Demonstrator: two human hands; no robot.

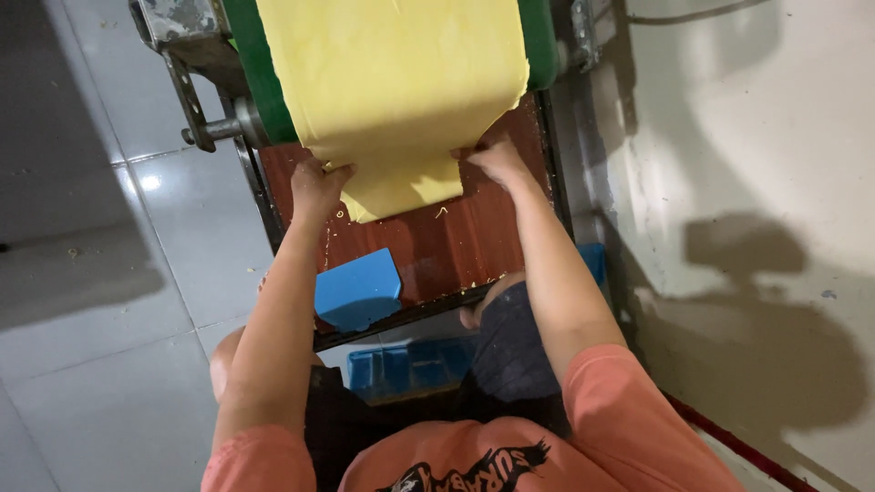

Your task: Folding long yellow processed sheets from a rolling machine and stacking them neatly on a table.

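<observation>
Gripping the lower edge of a wide yellow dough sheet (pixel 396 82) with both hands. Left hand (pixel 314 187), at 9 o'clock of the sheet's hanging end, fingers curled and pinched onto the sheet's left edge. Right hand (pixel 497 162), at 3 o'clock of that end, fingers pressed down on the sheet's right edge; whether thumb pinches beneath cannot be told.

Sheet position: draped off a green conveyor belt (pixel 260 91) at 12 o'clock of frame, spilling down onto a reddish-brown wooden board (pixel 437 246). Free end of sheet lying flat on board between the two hands, lower corner cut at a slant, touching the wood. Small pale crumbs scattered on board near sheet's end.

Metal roller shaft (pixel 214 129) projecting at 9 o'clock of the belt, fixed to a grey metal frame (pixel 178 23).

Blue scraper block (pixel 357 290) resting on board at 6 o'clock of left hand, apart from sheet, overhanging board's near edge. Blue plastic crate (pixel 410 369) below board, at 6 o'clock of it, partly hidden by forearms and dark shorts.

Salmon-coloured shirt (pixel 620 428) at bottom of frame. White tiled floor (pixel 109 346) at 9 o'clock; pale wall (pixel 747 137) with cast shadow at 3 o'clock.
</observation>
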